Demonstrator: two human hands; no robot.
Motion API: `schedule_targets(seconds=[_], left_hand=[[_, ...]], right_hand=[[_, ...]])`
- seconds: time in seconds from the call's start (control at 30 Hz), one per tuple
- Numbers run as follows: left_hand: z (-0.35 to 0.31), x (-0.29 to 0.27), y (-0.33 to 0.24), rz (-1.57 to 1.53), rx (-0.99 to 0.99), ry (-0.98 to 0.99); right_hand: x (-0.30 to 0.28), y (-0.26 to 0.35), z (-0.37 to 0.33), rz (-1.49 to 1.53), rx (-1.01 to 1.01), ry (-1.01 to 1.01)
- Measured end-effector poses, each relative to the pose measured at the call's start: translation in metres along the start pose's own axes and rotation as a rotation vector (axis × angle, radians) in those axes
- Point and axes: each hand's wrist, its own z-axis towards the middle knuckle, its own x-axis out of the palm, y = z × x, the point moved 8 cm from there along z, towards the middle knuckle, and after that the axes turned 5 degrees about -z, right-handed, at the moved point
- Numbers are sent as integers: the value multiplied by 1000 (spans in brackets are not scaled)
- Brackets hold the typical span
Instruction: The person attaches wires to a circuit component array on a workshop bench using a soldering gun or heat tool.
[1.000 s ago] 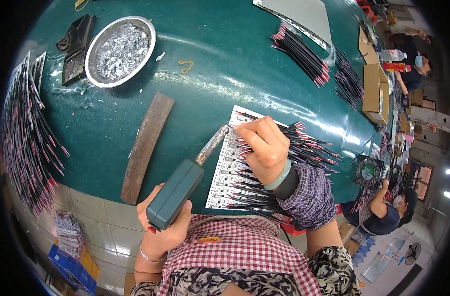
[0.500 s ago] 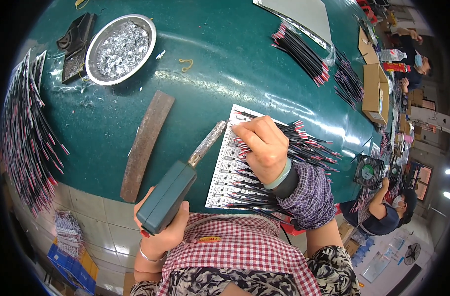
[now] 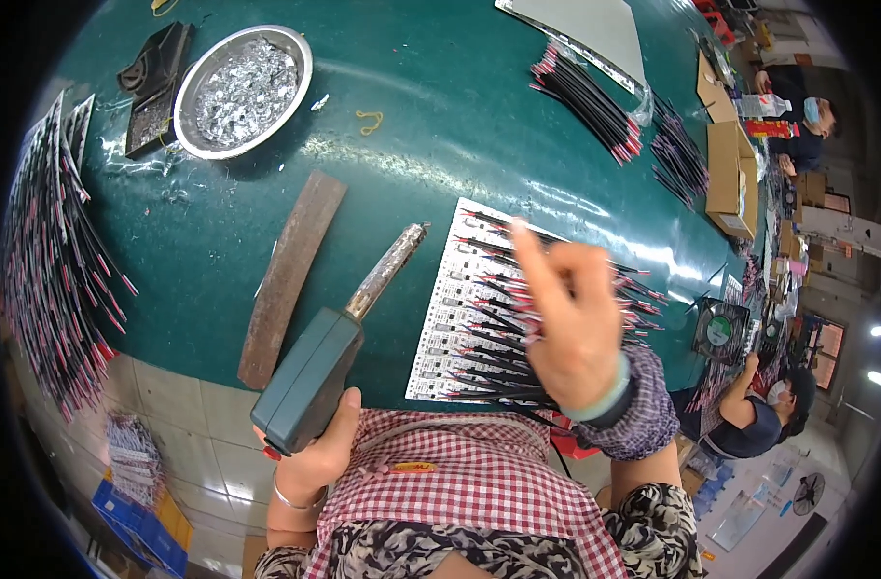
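My left hand (image 3: 330, 449) is wrapped round the dark green body of a soldering gun (image 3: 310, 376). The gun's worn, silvery tip points up and right, stopping just short of a white circuit board panel (image 3: 440, 304) near the table's front edge. Rows of black wires with red ends (image 3: 498, 289) lie across that panel and stick out past its right side. Over the wires is my right hand (image 3: 576, 309), smeared by motion. One finger reaches toward the panel's far edge, others look bent; whether a wire is between them I cannot make out.
Left of the gun lies a rusty flat bar (image 3: 291, 280). A metal bowl of silvery scraps (image 3: 185, 106) and a black tray (image 3: 151, 125) stand far left. Wire bundles (image 3: 590, 106) lie far right, by a cardboard box (image 3: 725, 179). Wired strips (image 3: 59, 261) hang over the left edge.
My right hand has left the panel's upper left corner and moved right and slightly toward me. The soldering gun has drawn back left, its tip now away from the panel.
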Motion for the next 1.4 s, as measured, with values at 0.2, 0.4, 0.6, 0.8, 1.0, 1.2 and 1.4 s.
schedule_targets(seconds=[0.2,0.4,0.6,0.8,1.0,1.2,1.4], left_hand=[[-13,-2,13,91,37,208],[0,0,3,66,107,56],[0,2,2,117,150,100],[1,6,1,110,172,135],[2,7,2,56,145,135],[3,9,0,56,155,174],[4,13,1,32,143,203]], right_hand=[[66,-14,-23,188,129,106],[63,-6,-17,141,43,-60],[61,-5,-21,150,43,-51],[58,-5,-19,183,30,-101],[57,-4,-19,160,27,-104],[57,-1,-18,114,-14,-109],[57,-1,-18,113,-18,-110]])
